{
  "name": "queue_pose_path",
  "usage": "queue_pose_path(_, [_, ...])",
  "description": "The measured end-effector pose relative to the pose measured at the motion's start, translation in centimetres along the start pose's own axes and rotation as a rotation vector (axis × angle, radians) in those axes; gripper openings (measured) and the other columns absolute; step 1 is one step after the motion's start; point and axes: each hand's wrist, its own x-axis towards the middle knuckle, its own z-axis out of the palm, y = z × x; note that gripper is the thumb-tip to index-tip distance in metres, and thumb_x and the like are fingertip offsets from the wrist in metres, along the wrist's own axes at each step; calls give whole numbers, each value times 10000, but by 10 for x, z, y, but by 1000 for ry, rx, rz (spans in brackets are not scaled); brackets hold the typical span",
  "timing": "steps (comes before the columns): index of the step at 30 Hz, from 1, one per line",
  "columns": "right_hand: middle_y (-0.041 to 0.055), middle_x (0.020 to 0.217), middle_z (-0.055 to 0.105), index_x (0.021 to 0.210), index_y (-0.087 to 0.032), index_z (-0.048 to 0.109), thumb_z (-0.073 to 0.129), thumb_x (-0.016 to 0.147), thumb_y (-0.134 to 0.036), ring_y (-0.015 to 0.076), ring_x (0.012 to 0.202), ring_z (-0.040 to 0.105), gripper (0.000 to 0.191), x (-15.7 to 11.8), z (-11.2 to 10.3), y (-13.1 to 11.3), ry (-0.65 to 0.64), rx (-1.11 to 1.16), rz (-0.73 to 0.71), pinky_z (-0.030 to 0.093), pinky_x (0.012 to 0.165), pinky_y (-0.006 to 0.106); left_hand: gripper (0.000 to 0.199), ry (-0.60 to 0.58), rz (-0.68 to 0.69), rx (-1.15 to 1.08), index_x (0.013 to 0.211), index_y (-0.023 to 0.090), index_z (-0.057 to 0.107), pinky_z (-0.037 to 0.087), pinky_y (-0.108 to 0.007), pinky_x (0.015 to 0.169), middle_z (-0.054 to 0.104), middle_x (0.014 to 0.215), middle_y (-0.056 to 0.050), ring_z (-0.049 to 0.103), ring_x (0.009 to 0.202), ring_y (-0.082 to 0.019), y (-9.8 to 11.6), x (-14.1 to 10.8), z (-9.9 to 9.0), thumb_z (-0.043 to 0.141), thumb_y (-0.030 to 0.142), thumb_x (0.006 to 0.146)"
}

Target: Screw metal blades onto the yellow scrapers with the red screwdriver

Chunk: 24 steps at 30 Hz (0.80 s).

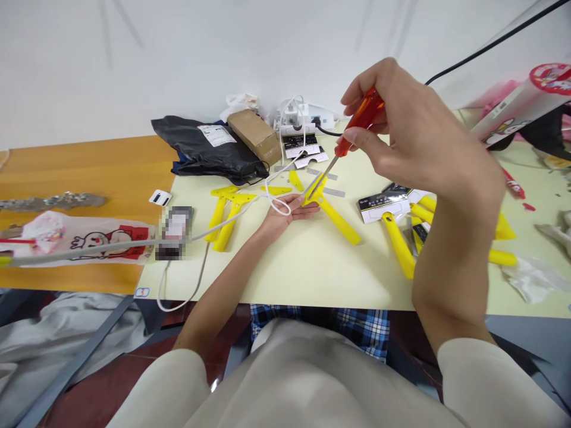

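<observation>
My right hand [401,131] is closed around a screwdriver [366,112] with a see-through red handle, held tilted above the table. The screwdriver's shaft runs down to the head of a yellow scraper [339,221], where its tip appears to touch. My left hand [285,215] grips that scraper at its head, its handle pointing down to the right. Thin grey blades [334,192] and a small yellow piece [294,179] lie just behind. To the left rest more yellow scrapers [226,224]. A white cable [274,205] loops in front of my left hand.
A black plastic parcel [196,145] and a brown box [255,138] sit at the back. More yellow scrapers [399,246] and a black-and-white card [384,205] lie at right. A phone-like blurred device [175,232] is at left. The white cable crosses the table.
</observation>
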Motion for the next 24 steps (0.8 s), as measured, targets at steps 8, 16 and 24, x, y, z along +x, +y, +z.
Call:
queue_pose_path(8, [33,1100,765,1178,-407,629,737,991,-351,397,1035,728,224,0,3,-27,-131,-7,-75,541,984,613,376,37,-31,24,1047,116,758,678,-496,1034,853,1165,-225,859,1090,-359,1,0,4,924,427,917])
queue_pose_path(16, [43,1274,684,1169,-402,625,697,940,-325,378,1060,663,253,4,31,-38,-146,157,-101,521,997,559,366,54,-1,-23,1018,139,744,677,-511,1063,858,1164,-206,848,1137,-370,1,1,1,938,423,890])
queue_pose_path(24, [-13,1081,761,1203,-480,651,734,925,-366,384,1034,725,312,4,30,-40,-141,156,-58,565,1015,580,305,103,-12,-78,1027,124,753,629,-560,1157,862,1112,-213,851,1128,-370,3,-1,6,902,375,939])
